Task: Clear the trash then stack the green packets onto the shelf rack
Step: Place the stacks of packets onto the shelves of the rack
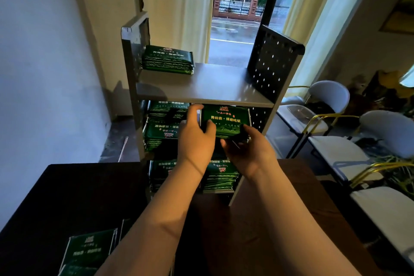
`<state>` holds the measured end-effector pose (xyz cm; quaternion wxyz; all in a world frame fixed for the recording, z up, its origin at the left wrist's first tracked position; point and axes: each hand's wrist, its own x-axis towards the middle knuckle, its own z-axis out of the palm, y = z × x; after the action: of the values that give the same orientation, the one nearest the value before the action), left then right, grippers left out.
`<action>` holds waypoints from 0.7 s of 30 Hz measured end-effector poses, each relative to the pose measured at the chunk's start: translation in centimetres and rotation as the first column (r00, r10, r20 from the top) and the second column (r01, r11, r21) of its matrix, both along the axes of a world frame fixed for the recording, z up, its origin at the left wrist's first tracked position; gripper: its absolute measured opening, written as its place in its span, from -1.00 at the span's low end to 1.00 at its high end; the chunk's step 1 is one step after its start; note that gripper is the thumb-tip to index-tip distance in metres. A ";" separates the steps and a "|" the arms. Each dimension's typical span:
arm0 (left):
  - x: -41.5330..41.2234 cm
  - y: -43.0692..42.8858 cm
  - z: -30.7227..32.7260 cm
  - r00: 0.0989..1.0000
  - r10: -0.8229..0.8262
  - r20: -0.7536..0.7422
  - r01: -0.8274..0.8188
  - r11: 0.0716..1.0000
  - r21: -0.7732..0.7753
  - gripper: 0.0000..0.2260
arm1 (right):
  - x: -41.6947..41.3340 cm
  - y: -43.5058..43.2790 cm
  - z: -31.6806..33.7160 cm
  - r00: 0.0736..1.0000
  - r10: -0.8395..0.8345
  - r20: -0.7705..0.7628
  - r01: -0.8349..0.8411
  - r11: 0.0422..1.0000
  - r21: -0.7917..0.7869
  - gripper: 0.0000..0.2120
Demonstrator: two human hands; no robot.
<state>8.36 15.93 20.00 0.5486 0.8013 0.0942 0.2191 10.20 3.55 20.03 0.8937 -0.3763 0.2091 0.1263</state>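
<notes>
Pale curtains [179, 6] frame a window [237, 18], with white chairs [331, 94] right of a dark table [67, 197].

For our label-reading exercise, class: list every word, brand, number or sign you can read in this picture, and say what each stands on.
No text can be quoted reliably.
Held packet: red emblem and one row of pale Chinese characters, too blurred to read.
Top-shelf stack: same print, too blurred.
Lower-shelf packets: print upside down, blurred.
Table packets: blurred.
</notes>
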 end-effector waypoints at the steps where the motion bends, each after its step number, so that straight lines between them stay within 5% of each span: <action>1: 0.6 0.0 0.2 1.000 0.017 -0.012 -0.016 0.998 0.066 -0.75 | 0.5 0.4 0.2 1.000 -0.019 -0.006 0.019 1.000 -0.004 -0.69; 6: 3.6 -0.2 0.3 0.998 0.043 -0.054 -0.032 0.984 0.176 -0.80 | 1.8 1.4 1.2 0.999 -0.051 0.012 0.051 0.999 0.015 -0.95; 21: 8.1 -1.1 1.0 0.975 -0.014 -0.222 0.060 0.977 0.203 -0.60 | 5.8 1.7 1.8 0.989 -0.147 0.033 0.141 0.979 0.146 -0.87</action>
<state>16.45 14.84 20.98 0.4521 0.8752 0.1156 0.1275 16.03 5.27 21.85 0.9296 -0.2975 0.2066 0.0677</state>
